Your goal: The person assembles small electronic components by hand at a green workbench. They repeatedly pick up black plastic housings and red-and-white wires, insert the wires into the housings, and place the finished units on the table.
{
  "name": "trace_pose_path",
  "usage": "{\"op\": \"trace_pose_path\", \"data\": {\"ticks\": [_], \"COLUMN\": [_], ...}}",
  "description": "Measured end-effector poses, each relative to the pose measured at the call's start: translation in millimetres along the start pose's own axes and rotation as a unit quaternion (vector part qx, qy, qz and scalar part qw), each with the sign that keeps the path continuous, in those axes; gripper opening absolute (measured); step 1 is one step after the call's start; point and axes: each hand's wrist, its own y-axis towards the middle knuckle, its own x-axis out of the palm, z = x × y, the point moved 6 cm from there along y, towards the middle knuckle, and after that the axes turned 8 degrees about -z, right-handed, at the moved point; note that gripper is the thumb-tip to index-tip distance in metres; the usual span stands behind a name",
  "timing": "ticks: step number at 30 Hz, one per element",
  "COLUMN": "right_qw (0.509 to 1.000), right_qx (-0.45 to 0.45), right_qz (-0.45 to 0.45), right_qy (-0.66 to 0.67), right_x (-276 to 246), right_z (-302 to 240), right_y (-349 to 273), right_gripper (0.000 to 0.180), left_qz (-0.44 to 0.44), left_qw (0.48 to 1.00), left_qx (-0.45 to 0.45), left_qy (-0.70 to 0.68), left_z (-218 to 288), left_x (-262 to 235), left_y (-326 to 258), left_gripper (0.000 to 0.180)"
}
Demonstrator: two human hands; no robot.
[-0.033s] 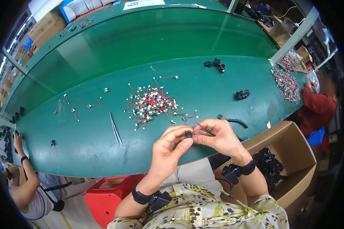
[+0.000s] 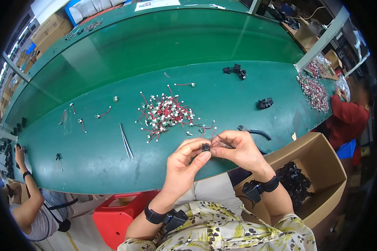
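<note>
My left hand (image 2: 184,161) is closed, pinching a small black plastic housing (image 2: 206,147) between thumb and fingertips. Right beside it, my right hand (image 2: 241,148) is closed on slim metal tweezers (image 2: 224,144), their tips close against the housing. A red wire (image 2: 213,133) with a white connector rises by the right fingertips; its lower end is hidden by the fingers. Beyond my hands lies a heap of red wires with white connectors (image 2: 167,113). A second pair of tweezers (image 2: 126,141) rests left of the heap, and dark-handled cutters (image 2: 255,132) lie beyond my right hand.
The green table (image 2: 96,167) also carries black housings (image 2: 264,103) and loose wire pieces (image 2: 81,125). A cardboard box (image 2: 322,167) with black parts stands at my right, a red stool (image 2: 117,217) at lower left. Co-workers sit at both ends, near another wire heap (image 2: 313,93).
</note>
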Motion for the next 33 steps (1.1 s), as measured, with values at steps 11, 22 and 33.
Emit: {"op": "trace_pose_path", "data": {"ticks": [11, 22, 33], "right_qw": [0.996, 0.989, 0.953], "right_qx": [-0.014, -0.048, 0.015], "right_qz": [0.053, 0.117, 0.117], "right_qy": [-0.067, 0.079, 0.278], "right_x": [0.4, -3.0, 39.0], "right_z": [-2.0, -1.4, 17.4], "right_y": [-4.2, -19.9, -49.4], "right_gripper": [0.012, 0.014, 0.017], "left_qz": [0.029, 0.110, 0.070], "left_qw": [0.997, 0.931, 0.995], "left_qx": [-0.046, 0.082, 0.053], "left_qy": [-0.056, 0.338, 0.039], "left_z": [-2.2, 43.2, 17.1], "left_x": [-5.7, -10.2, 14.9], "left_y": [3.2, -9.0, -27.2], "left_gripper": [0.025, 0.026, 0.036]}}
